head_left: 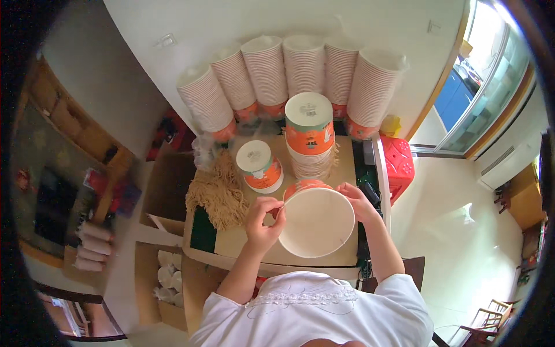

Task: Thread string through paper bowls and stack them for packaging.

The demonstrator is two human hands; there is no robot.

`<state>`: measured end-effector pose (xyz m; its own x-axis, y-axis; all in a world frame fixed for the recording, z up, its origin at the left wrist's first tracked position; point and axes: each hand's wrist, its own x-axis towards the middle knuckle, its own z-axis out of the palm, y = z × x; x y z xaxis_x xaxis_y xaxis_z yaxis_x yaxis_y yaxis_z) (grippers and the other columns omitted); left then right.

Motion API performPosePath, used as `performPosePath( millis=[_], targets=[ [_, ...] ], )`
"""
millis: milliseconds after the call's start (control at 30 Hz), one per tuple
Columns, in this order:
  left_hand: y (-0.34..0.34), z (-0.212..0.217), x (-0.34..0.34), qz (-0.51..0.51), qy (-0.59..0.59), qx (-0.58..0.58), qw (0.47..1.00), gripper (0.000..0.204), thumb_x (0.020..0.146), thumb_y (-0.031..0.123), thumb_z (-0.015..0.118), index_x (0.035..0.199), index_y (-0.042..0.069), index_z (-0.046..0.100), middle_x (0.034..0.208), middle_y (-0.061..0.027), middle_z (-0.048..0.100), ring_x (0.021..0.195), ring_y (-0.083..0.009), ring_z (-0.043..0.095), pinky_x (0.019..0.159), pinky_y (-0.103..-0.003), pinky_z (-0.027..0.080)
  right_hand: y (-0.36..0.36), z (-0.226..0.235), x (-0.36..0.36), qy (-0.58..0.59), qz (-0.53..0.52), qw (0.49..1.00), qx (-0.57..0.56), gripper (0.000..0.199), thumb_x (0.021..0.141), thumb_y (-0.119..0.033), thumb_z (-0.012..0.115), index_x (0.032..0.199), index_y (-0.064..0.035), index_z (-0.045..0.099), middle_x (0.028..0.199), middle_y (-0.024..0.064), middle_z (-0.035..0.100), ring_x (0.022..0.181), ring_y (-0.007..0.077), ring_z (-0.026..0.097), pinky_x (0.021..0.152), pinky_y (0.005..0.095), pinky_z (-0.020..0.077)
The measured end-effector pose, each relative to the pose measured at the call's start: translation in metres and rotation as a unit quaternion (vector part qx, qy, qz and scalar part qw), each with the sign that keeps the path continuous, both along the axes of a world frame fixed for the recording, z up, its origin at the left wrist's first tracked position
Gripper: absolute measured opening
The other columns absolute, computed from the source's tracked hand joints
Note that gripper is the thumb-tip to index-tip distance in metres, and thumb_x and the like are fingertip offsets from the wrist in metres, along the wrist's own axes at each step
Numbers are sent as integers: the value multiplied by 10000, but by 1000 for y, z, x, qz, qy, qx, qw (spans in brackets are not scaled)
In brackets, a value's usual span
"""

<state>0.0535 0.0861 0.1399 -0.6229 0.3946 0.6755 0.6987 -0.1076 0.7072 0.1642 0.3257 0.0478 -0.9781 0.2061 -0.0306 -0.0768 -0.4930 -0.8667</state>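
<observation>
A white-lined paper bucket (318, 223) is tipped toward me between my hands, its open mouth facing up at me and a strip of orange outside showing at the top. My left hand (265, 222) pinches at the bucket's left rim, thumb and fingertips together; whether a cord end is in that pinch is too small to tell. Around the right side of the rim my right hand (356, 201) grips, fingers partly hidden behind it. Beyond it stand an upside-down orange bucket (254, 159) and a taller upside-down stack of orange buckets (310, 130). A heap of tan cords (217, 188) lies left of them.
Several tall stacks of nested buckets (304, 69) line the wall at the table's back. A red plastic stool (398, 165) is right of the table. On the left floor, an open cardboard box (151, 277) holds white wrapped items. Cardboard (231, 243) covers the tabletop.
</observation>
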Motion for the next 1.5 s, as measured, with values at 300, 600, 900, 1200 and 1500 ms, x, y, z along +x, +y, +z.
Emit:
performPosePath(
  millis=[300,600,900,1200,1500],
  targets=[
    [1,17,-8,-7,105,-3,994,239,660,-81,638,850,39,559,806,-72,568,613,-133,544,530,-223,441,24,58,14,-5,78,992,96,422,765,-51,605,1150,-1,437,978,60,561,883,132,545,760,270,452],
    [21,18,-59,-15,24,-13,1000,307,700,-26,623,993,26,549,904,-79,579,798,-193,567,697,-287,461,-6,195,17,52,-214,761,610,408,626,78,583,1010,-47,527,933,74,532,883,169,534,699,278,475],
    [27,-28,-106,-38,-99,-7,994,225,733,-2,618,946,40,558,944,-72,555,852,-185,546,729,-271,453,11,249,-45,191,-240,436,846,394,562,86,614,925,-42,532,862,112,507,808,297,514,674,378,456],
    [26,-63,-131,3,-113,-2,994,93,761,38,596,850,31,573,841,-83,573,775,-212,549,656,-287,465,44,219,-101,146,-222,455,850,403,600,81,606,972,-44,514,896,138,496,856,315,495,732,394,428],
    [20,-104,-130,0,-202,-50,978,64,762,63,600,819,39,583,803,-82,583,783,-220,557,682,-302,468,44,197,-131,155,-198,472,845,407,611,67,613,994,-49,539,881,132,491,847,302,494,705,390,441]
  ],
)
